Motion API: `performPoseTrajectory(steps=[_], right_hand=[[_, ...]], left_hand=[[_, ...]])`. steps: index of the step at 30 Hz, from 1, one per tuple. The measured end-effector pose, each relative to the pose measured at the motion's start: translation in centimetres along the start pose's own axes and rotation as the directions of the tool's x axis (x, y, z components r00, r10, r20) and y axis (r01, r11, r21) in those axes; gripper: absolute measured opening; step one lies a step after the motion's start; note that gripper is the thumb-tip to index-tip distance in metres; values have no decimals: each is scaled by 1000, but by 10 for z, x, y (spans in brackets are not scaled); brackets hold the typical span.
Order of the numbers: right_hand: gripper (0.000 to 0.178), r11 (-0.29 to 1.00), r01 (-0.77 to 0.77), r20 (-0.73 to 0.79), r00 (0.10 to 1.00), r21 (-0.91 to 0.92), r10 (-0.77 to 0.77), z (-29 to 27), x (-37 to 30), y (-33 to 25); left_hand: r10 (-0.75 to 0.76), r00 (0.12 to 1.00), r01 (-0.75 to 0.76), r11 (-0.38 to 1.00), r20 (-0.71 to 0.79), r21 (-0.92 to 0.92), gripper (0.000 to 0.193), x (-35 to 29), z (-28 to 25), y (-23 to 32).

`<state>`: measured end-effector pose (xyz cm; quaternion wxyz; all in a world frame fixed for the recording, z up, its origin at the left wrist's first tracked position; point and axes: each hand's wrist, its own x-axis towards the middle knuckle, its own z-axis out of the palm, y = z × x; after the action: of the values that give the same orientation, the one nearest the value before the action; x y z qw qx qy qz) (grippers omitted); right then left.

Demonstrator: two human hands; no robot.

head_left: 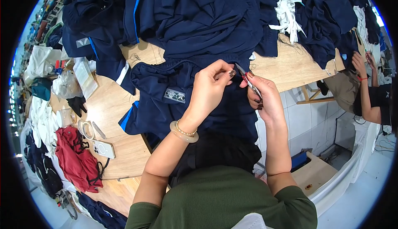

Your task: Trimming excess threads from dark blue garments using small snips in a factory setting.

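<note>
A navy garment [153, 84] with a gathered waistband, a small grey printed patch and a bright blue strip lies over the table's near edge, its lower part hanging in front of me. Above its waistband my left hand [209, 84] is closed in a pinch, thumb against forefinger; whatever is between the fingertips is too small to make out. My right hand [263, 92] grips a pair of small metal thread snips [251, 84], their tips pointing up and left, close beside the left fingertips.
Heaped navy garments [203, 21] cover the far side of the wooden table [112, 100]. White strips [288, 13] hang among them. At left are a phone [103, 149], a tape roll [86, 129] and a red bag [74, 158]. Another person's hand [359, 65] works at far right.
</note>
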<state>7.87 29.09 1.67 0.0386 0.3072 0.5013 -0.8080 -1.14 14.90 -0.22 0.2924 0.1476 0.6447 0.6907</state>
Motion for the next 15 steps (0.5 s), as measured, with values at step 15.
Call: performPoseTrajectory(steps=[15], right_hand=[[22, 910, 296, -90, 938, -292, -334, -76, 40, 5]], left_hand=[[512, 613, 350, 506, -601, 788, 31, -120, -223, 11]])
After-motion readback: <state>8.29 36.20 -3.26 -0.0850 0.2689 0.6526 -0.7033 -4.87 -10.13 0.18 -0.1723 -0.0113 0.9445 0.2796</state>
